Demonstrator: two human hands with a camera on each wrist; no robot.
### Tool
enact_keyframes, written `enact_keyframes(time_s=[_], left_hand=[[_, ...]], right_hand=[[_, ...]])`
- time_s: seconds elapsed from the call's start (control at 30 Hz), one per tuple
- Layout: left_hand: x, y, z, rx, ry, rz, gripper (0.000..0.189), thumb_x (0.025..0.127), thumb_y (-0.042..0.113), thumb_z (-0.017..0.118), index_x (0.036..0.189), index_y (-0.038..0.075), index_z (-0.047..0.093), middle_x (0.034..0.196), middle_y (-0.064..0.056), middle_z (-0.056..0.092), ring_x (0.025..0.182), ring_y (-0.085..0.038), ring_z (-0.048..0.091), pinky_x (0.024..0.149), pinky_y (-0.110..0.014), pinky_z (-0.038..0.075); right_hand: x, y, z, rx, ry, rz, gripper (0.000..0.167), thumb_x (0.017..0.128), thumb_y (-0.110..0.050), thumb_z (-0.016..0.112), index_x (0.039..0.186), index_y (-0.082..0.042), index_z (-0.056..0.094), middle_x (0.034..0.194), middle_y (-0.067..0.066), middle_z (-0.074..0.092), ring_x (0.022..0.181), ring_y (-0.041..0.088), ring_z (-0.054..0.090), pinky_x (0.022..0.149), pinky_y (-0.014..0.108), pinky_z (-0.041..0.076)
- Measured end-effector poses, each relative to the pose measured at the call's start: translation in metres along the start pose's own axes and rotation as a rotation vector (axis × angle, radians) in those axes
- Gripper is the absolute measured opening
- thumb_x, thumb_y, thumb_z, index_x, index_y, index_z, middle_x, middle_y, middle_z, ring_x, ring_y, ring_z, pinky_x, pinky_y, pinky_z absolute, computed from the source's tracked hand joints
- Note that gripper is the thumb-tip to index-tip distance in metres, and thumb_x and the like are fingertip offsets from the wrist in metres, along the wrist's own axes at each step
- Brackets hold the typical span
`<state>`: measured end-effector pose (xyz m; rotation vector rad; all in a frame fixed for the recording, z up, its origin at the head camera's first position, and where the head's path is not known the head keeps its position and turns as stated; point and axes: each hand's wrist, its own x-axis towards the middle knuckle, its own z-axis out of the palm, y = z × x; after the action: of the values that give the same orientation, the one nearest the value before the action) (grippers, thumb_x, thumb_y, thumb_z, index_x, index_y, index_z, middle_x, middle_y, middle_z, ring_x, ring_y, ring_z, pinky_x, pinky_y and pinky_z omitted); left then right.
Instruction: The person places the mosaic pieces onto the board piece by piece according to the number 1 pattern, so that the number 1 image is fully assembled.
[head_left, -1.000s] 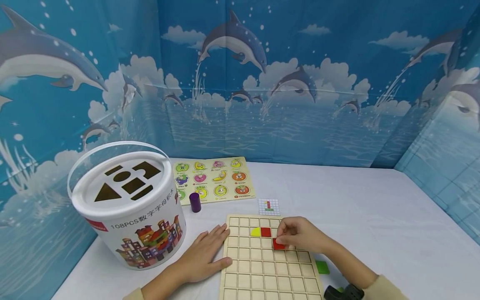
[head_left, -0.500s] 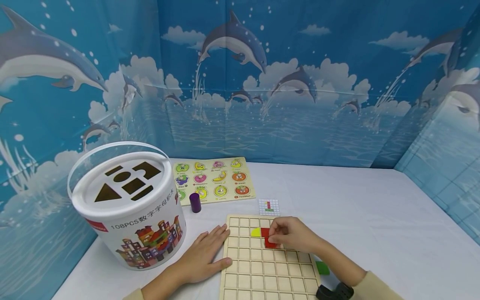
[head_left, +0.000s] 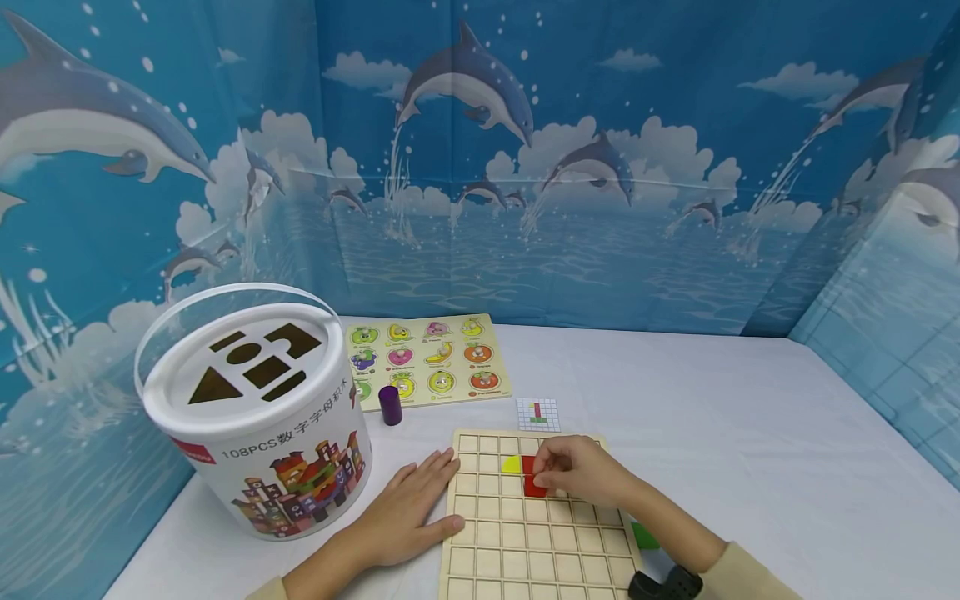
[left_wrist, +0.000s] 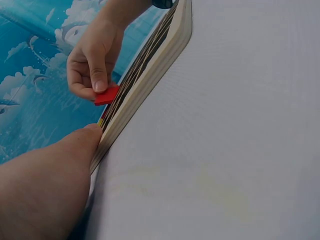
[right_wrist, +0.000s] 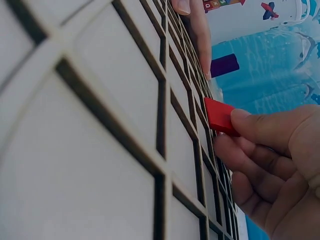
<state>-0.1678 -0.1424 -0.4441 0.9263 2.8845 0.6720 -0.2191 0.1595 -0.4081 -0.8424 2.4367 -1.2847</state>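
Note:
Between thumb and fingers, my right hand pinches a red square tile, tilted with one edge down at the grid in the right wrist view. Below it lies a wooden grid board with raised lines. A second red tile sits in the row above, partly behind my fingers, and a yellow tile with a rounded corner adjoins it on the left. My left hand lies flat with straight fingers, fingertips and thumb touching the board's left edge. In the left wrist view the pinched red tile stands at the board's surface.
A white lidded bucket with shaped holes stands at left. Behind are a fruit picture board and an upright purple cylinder. A small printed grid card lies beyond the board; a green tile lies at its right edge.
My right hand has moved left with the red tile, bringing it from right of the other red tile to just below it. The left hand stays still.

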Motion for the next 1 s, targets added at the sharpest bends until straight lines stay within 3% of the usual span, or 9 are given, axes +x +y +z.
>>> enact_keyframes(time_s=[0.27,0.77,1.0], left_hand=[[0.0,0.0004,-0.0007,0.0,0.0,0.003,0.077,0.099,0.059,0.04,0.154,0.007,0.029,0.16,-0.01,0.023,0.146,-0.029,0.021,0.115,-0.055,0.017],[0.0006,-0.0004,-0.0005,-0.01,-0.01,-0.006,0.077,0.098,0.06,0.04,0.154,0.008,0.028,0.16,-0.009,0.022,0.146,-0.028,0.02,0.116,-0.055,0.015],[-0.0001,-0.0002,-0.0002,-0.01,-0.009,-0.004,0.077,0.098,0.059,0.04,0.154,0.007,0.028,0.16,-0.01,0.022,0.146,-0.028,0.02,0.115,-0.055,0.016]], right_hand=[[-0.0006,0.0019,-0.0002,-0.142,0.022,-0.013,0.005,0.089,-0.016,0.073,0.091,-0.013,0.069,0.085,-0.007,0.06,0.071,0.009,0.052,0.06,0.024,0.047],[-0.0014,0.0023,0.0001,-0.172,0.011,-0.044,0.003,0.088,-0.013,0.073,0.09,-0.013,0.071,0.087,-0.008,0.06,0.071,0.008,0.05,0.06,0.024,0.046],[-0.0029,0.0006,-0.0011,-0.163,0.0,-0.009,0.004,0.089,-0.014,0.073,0.092,-0.013,0.071,0.09,-0.006,0.061,0.072,0.009,0.051,0.061,0.024,0.047]])
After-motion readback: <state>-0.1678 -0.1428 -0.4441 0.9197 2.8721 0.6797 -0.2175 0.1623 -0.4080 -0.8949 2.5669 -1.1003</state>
